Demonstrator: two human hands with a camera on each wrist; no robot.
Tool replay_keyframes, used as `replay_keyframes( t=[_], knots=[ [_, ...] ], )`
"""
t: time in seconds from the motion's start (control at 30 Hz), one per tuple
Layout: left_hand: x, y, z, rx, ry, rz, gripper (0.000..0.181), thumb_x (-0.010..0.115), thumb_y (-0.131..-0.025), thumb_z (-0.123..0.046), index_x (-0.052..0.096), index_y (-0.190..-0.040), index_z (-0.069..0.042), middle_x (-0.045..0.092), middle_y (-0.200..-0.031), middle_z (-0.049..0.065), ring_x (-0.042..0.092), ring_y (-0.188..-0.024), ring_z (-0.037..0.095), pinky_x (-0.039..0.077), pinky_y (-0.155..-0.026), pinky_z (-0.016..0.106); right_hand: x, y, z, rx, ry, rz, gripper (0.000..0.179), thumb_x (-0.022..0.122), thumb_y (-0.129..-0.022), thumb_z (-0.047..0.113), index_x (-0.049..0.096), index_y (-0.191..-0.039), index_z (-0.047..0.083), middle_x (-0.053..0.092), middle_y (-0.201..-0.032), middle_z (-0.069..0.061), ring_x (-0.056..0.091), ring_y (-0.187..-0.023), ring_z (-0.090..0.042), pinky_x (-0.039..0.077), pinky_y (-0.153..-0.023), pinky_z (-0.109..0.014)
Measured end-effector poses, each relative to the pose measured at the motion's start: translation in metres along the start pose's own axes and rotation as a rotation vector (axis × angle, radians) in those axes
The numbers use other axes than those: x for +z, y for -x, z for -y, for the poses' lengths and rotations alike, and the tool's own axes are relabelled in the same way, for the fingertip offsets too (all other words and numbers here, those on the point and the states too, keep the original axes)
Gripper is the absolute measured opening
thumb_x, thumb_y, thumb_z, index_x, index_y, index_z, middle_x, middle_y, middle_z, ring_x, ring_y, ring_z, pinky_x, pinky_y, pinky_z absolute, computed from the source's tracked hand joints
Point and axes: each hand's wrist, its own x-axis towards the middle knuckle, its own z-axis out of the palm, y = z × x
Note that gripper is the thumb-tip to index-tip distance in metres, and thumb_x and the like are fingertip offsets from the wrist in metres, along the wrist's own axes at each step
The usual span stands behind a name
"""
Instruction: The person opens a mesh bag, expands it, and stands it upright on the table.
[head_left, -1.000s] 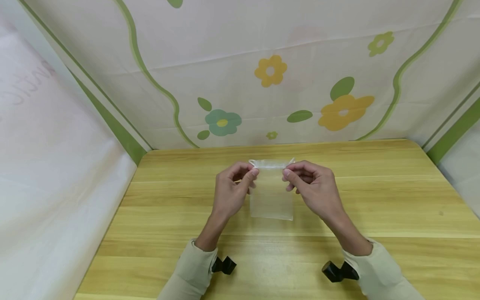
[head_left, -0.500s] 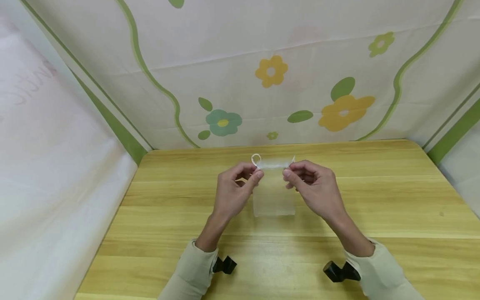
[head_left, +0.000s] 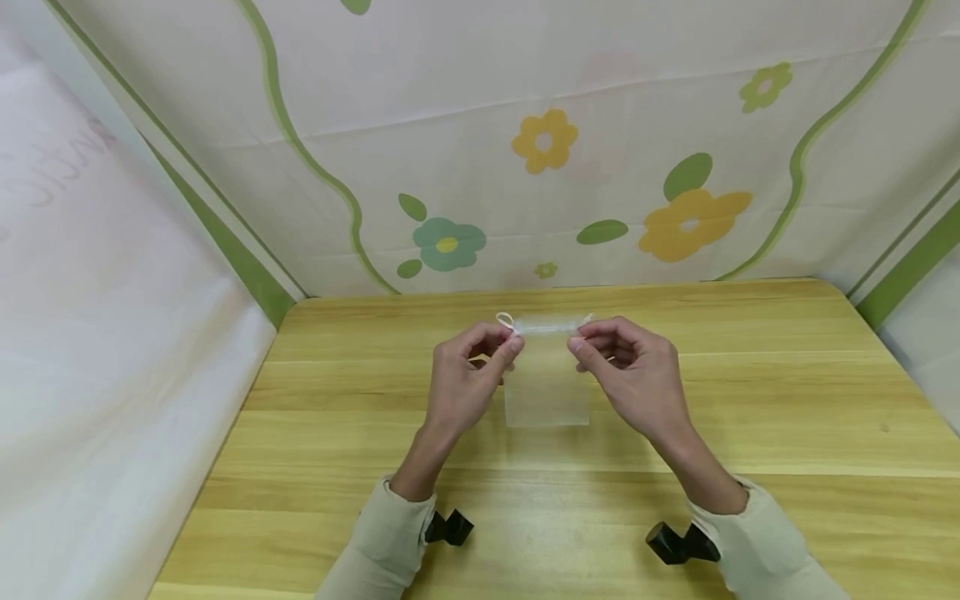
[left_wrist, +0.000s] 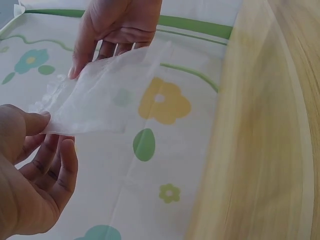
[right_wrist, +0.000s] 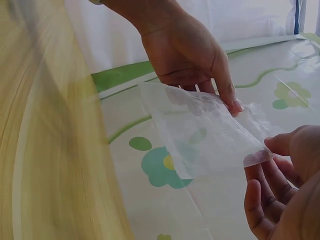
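A sheer white drawstring pouch (head_left: 547, 383) hangs between my two hands over the wooden table. My left hand (head_left: 468, 375) pinches its upper left corner between thumb and forefinger, and my right hand (head_left: 632, 371) pinches the upper right corner the same way. A small white cord loop (head_left: 505, 319) sticks up by the left fingertips; a shorter bit of cord shows at the right. Its gathered top edge is stretched between the hands. In the left wrist view the see-through pouch (left_wrist: 100, 95) looks flat, and the pouch (right_wrist: 195, 130) appears likewise in the right wrist view.
The wooden table (head_left: 547, 517) spreads under both hands. A white cloth backdrop (head_left: 450, 142) printed with flowers stands along its far edge, with more white cloth (head_left: 112, 358) at the left. Black camera mounts (head_left: 681, 543) jut from both sleeves.
The cord loop at the left has risen into a rounder ring, then tipped leftward. The pouch's lower edge has swung slightly up and away. Both hands keep their pinch, nearly in place.
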Motion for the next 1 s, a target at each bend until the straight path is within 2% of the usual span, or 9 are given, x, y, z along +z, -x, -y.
replay_keyframes(
  t=[0.1,0.2,0.3,0.43,0.53,0.67,0.8,1.0],
  knots=[
    [-0.001,-0.0003,-0.0017,-0.004,-0.006,-0.007,0.01,0.076,-0.101,-0.01,0.076,-0.103,0.0,0.075,-0.086,0.015,0.066,-0.068,0.011,0.06,-0.054,0.025,-0.0003,-0.0005,0.0009,-0.022,0.027,-0.055,0.021,0.082,-0.097,0.015,0.075,-0.113,0.005,0.075,-0.09,0.008,0.074,-0.075,-0.008,0.061,-0.067,-0.019],
    [-0.0028,-0.0007,-0.0029,-0.002,-0.017,-0.016,0.009,0.075,-0.101,-0.009,0.076,-0.103,0.0,0.075,-0.086,0.015,0.066,-0.068,0.011,0.06,-0.055,0.024,-0.0013,-0.0012,0.0015,-0.056,0.05,-0.101,0.027,0.085,-0.093,0.011,0.073,-0.116,0.002,0.073,-0.092,0.011,0.071,-0.079,-0.003,0.059,-0.068,-0.015],
    [-0.0044,-0.0008,-0.004,0.004,-0.027,-0.014,0.008,0.076,-0.101,-0.009,0.076,-0.102,0.0,0.076,-0.086,0.016,0.067,-0.068,0.015,0.059,-0.054,0.024,-0.0028,-0.0023,0.0015,-0.11,0.055,-0.135,0.03,0.087,-0.089,0.006,0.073,-0.116,-0.001,0.075,-0.097,0.002,0.07,-0.086,-0.004,0.058,-0.07,-0.013],
    [-0.0049,0.0,-0.0046,-0.001,-0.03,0.031,0.008,0.076,-0.1,-0.009,0.076,-0.102,-0.001,0.076,-0.088,0.017,0.07,-0.069,0.027,0.059,-0.055,0.022,-0.0051,-0.0039,0.0006,-0.225,0.105,-0.154,0.032,0.088,-0.086,0.003,0.075,-0.115,0.0,0.076,-0.108,-0.01,0.068,-0.098,-0.004,0.055,-0.079,-0.012],
    [-0.0037,0.0012,-0.0049,-0.002,-0.031,0.075,0.009,0.076,-0.101,-0.011,0.077,-0.103,-0.002,0.077,-0.089,0.018,0.071,-0.071,0.032,0.059,-0.056,0.022,-0.0064,-0.0048,0.0,-0.32,0.165,-0.128,0.035,0.089,-0.083,0.002,0.077,-0.115,0.003,0.076,-0.116,-0.011,0.064,-0.108,-0.003,0.051,-0.088,-0.014],
    [-0.0013,0.0022,-0.0052,0.006,-0.033,0.103,0.01,0.075,-0.101,-0.011,0.077,-0.103,-0.002,0.077,-0.089,0.017,0.072,-0.071,0.023,0.06,-0.057,0.023,-0.0072,-0.0051,-0.0003,-0.394,0.197,-0.063,0.033,0.09,-0.081,0.0,0.078,-0.112,0.007,0.076,-0.118,-0.009,0.063,-0.109,-0.004,0.047,-0.089,-0.015],
    [0.0005,0.0023,-0.0052,0.0,-0.005,0.115,0.008,0.075,-0.101,-0.009,0.076,-0.102,-0.001,0.077,-0.089,0.016,0.071,-0.072,0.015,0.061,-0.057,0.024,-0.0076,-0.0045,-0.0001,-0.398,0.195,-0.013,0.029,0.089,-0.082,-0.002,0.078,-0.107,0.008,0.075,-0.115,-0.006,0.065,-0.102,-0.008,0.047,-0.087,-0.014],
    [0.0008,0.0025,-0.0048,-0.003,0.016,0.141,0.007,0.075,-0.101,-0.007,0.076,-0.103,-0.001,0.077,-0.09,0.015,0.072,-0.073,0.019,0.062,-0.057,0.027,-0.0084,-0.0033,-0.0001,-0.344,0.208,0.044,0.023,0.087,-0.086,-0.001,0.078,-0.101,0.014,0.077,-0.104,0.002,0.065,-0.092,-0.008,0.051,-0.083,-0.016]
  ],
)
